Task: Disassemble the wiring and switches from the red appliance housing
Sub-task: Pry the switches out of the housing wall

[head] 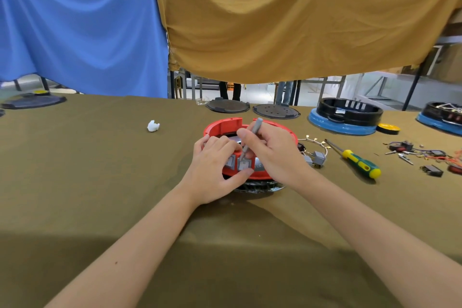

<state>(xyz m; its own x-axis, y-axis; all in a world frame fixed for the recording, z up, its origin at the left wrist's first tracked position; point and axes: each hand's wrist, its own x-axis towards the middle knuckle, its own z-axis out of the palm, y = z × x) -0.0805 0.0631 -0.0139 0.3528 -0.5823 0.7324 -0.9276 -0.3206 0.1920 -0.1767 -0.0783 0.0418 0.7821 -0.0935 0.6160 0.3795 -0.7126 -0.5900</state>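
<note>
The round red appliance housing [225, 125] lies on the olive table cloth in the middle of the head view. Grey switches [243, 165] sit in its near wall. My left hand [215, 165] grips that near wall, its thumb under the rim and its fingers over the top. A thin grey screwdriver [255, 130] is pinched in my right hand [272, 150], with its tip down at one grey switch. Just right of the housing lie a loose grey switch [319, 157] and white wiring [315, 140].
A green and yellow screwdriver [360, 162] lies to the right, with loose switches, screws and wires [425, 157] beyond it. Two black and blue housings [347, 114] stand at the back right, two dark round lids [227, 106] behind the red housing, a white paper wad [153, 125] at left.
</note>
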